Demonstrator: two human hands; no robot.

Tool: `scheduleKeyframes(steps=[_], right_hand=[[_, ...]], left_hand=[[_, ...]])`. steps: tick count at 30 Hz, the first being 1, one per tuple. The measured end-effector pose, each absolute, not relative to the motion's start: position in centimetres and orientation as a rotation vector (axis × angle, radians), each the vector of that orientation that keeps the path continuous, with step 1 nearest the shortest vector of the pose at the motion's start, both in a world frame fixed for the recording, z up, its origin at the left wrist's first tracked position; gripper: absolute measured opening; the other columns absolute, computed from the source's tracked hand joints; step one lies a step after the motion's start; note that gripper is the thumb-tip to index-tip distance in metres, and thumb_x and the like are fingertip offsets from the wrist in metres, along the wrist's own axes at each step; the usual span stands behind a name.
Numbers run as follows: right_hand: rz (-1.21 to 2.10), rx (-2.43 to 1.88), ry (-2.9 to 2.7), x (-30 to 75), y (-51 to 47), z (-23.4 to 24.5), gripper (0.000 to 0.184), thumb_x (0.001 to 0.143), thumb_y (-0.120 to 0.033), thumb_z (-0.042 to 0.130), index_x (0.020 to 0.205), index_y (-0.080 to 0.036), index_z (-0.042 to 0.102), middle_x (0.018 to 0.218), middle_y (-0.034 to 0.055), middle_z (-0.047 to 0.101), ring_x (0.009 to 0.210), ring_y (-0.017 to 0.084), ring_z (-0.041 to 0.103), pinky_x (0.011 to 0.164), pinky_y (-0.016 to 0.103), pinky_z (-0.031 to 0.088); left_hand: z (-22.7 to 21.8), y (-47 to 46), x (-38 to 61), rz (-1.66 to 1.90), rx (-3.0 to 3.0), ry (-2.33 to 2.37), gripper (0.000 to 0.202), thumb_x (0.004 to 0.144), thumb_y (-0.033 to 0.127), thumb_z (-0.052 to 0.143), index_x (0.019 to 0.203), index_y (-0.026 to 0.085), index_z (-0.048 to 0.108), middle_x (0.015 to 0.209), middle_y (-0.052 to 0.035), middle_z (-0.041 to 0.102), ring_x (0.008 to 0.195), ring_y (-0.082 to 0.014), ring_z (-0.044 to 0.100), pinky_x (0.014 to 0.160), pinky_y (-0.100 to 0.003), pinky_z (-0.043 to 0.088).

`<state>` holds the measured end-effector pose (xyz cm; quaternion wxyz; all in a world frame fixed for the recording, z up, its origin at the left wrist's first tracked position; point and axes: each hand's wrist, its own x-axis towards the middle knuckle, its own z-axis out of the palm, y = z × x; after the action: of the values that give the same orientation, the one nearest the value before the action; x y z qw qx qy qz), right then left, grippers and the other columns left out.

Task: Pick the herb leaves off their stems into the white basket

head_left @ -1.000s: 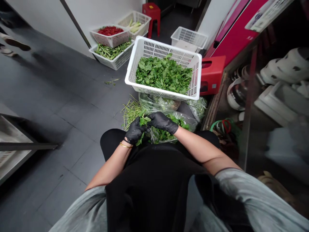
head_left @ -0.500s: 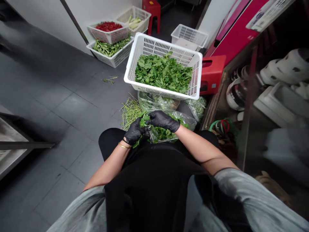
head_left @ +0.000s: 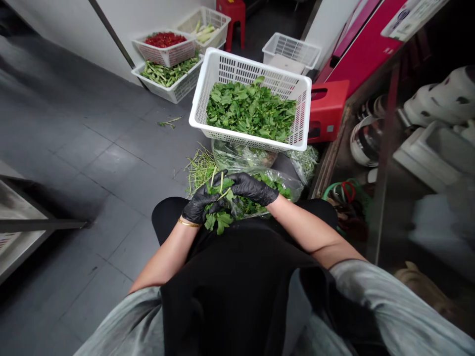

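Note:
Black gloves cover both hands, which meet above my lap. My left hand (head_left: 201,202) is closed around a small bunch of leafy greens (head_left: 220,221), its leaves hanging below and cut stems poking up. From the right, my right hand (head_left: 251,188) closes on the same greens, its fingertips partly hidden by leaves. Under it lies an open clear plastic bag (head_left: 295,184) of more greens. A heap of thin stems (head_left: 200,169) rests on the floor past my left hand. Beyond the bag stands a white slotted basket (head_left: 306,111) with loose picked leaves (head_left: 249,110).
At the back left are baskets of red chillies (head_left: 165,39), green vegetable pieces (head_left: 166,74) and pale stalks (head_left: 206,33). A red stool (head_left: 330,111) lies by the white basket. Metal shelving (head_left: 386,163) with containers borders my right; a steel frame (head_left: 40,225) is at left.
The greens in my left hand have turned so that stems point up and leaves hang down. My left hand has shifted slightly left and opened up its grip around them.

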<state>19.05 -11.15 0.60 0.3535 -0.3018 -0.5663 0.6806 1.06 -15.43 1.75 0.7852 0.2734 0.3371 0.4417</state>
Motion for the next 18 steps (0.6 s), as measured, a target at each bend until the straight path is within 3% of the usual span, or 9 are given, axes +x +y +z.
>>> scheduleKeyframes(steps=[3,7,12,18], right_hand=[[1.698,-0.808,-1.615,19.5,-10.6,0.6,0.034,0.066,-0.046,0.081,0.079,-0.015,0.074,0.085,0.0037,0.072,0.083,0.019,0.064,0.082,0.032,0.051],[1.581,-1.005,-1.639,22.5,-9.1,1.7,0.030,0.069,-0.041,0.080,0.076,-0.014,0.071,0.070,-0.0001,0.065,0.062,0.012,0.055,0.060,0.025,0.047],[1.593,-1.104,-1.328,23.2,-8.8,1.9,0.035,0.070,-0.047,0.079,0.079,-0.015,0.067,0.065,-0.0028,0.059,0.054,0.009,0.049,0.050,0.022,0.042],[1.797,-0.936,-1.499,20.0,-10.7,1.3,0.041,0.057,-0.043,0.088,0.072,-0.012,0.066,0.070,-0.0009,0.062,0.064,0.010,0.055,0.062,0.024,0.047]], left_hand=[[1.2,-15.4,1.2,0.924,0.569,0.697,0.084,0.061,0.013,0.085,0.139,0.020,0.056,0.077,-0.0023,0.071,0.042,-0.0065,0.052,0.039,-0.018,0.037],[0.8,-15.2,0.5,0.896,0.544,0.625,0.079,0.067,0.015,0.082,0.140,0.016,0.054,0.060,0.0042,0.060,0.032,-0.0011,0.034,0.035,-0.016,0.030],[1.2,-14.6,0.4,1.026,0.543,0.718,0.089,0.065,0.013,0.084,0.146,0.021,0.049,0.069,0.0039,0.062,0.041,-0.0032,0.045,0.042,-0.016,0.039],[0.6,-14.2,1.1,0.975,0.569,0.797,0.092,0.062,0.013,0.087,0.145,0.024,0.051,0.088,-0.0026,0.072,0.053,-0.0077,0.057,0.048,-0.019,0.042]])
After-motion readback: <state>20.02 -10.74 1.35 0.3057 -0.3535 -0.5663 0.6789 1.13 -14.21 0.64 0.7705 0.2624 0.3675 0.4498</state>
